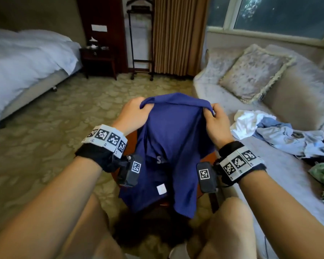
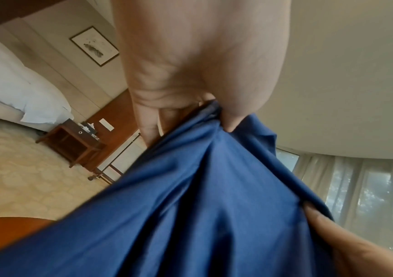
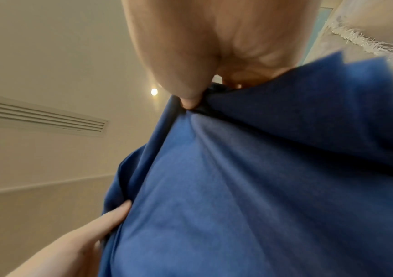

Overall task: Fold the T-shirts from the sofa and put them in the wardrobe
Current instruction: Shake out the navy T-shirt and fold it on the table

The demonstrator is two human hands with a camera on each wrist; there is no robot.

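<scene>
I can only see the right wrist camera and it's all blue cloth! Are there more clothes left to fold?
Observer: Yes. In the head view a pile of clothes lies crumpled on the sofa, to the person's right.
Operator: What's the blue thing, then?
Observer: A blue T-shirt. The head view shows it hanging down, with a white label near its lower part.
Operator: Is anything under it?
Observer: A red-brown wooden surface shows below the shirt in the left wrist view. I cannot tell what piece of furniture it is.
Operator: Is there a bed?
Observer: Yes, a bed with white bedding stands on the left.
</scene>
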